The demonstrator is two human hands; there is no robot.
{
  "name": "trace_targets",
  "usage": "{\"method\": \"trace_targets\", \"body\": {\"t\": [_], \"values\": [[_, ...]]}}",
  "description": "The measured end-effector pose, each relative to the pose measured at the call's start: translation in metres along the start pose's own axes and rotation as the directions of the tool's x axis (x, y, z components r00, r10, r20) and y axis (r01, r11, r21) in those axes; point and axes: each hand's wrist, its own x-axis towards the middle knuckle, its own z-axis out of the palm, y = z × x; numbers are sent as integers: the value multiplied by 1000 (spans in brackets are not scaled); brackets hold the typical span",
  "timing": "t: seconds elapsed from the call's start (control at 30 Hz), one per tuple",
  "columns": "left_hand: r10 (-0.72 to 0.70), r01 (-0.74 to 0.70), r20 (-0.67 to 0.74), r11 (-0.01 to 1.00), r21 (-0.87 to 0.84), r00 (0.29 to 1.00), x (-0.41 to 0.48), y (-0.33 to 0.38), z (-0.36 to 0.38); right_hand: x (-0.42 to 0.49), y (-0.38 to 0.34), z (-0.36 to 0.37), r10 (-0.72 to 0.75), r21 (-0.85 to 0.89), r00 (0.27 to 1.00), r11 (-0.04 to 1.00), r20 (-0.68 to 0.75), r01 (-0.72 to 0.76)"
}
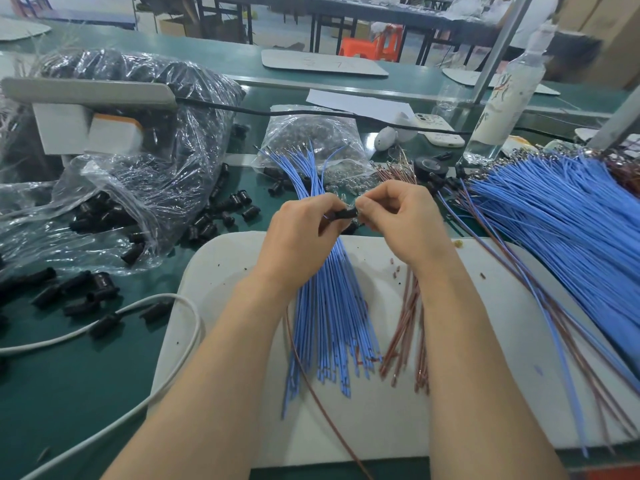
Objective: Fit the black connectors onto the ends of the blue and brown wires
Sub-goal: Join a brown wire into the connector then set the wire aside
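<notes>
My left hand [299, 237] and my right hand [401, 223] meet above the white board [225, 271]. Between their fingertips is a black connector [346, 213]; the left thumb and forefinger pinch one end, the right fingers close on the other end, where a small clear part shows. A bundle of blue wires [329, 306] fans out under my left hand. Brown wires [405, 327] lie under my right wrist. One long brown wire [322, 407] trails from under the left hand toward me. Loose black connectors [221, 216] are scattered on the green table to the left.
A large clear bag of black connectors [138, 140] sits at left, a smaller bag of clear parts [311, 136] behind the hands. A big heap of blue wires [561, 230] fills the right. A white cable [138, 306], a spray bottle [505, 95], a phone [436, 129].
</notes>
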Motion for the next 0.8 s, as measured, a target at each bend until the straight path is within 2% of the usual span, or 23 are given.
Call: {"method": "trace_targets", "body": {"t": [0.1, 0.17, 0.23, 0.3, 0.4, 0.6, 0.7, 0.8], "values": [[-51, 51, -7, 998, -30, 999, 0, -4, 1, 0, 0, 1, 20, 69, 999, 997, -31, -18], [-104, 104, -19, 994, -26, 994, 1, -9, 1, 1, 5, -5, 65, 103, 992, 993, -107, -54], [-152, 148, -95, 988, -45, 984, 2, -13, -2, 3, 11, -11, 107, 42, 970, 994, -217, -101], [-207, 187, -193, 975, -116, 959, 4, -15, -6, 4, 17, -8, 109, -109, 961, 984, -255, -141], [-266, 208, -260, 951, -230, 928, 6, -15, -9, 9, 19, 6, 103, -295, 976, 942, -192, -157], [-262, 187, -260, 942, -280, 929, 6, -14, -6, 24, 18, 20, 96, -517, 993, 848, -69, -118], [-251, 173, -267, 943, -284, 931, 7, -14, -5, 26, 17, 23, 86, -583, 996, 809, 5, -66], [-253, 170, -280, 942, -290, 926, 7, -14, -3, 31, 13, 28, 43, -554, 999, 832, 7, -32]]}}
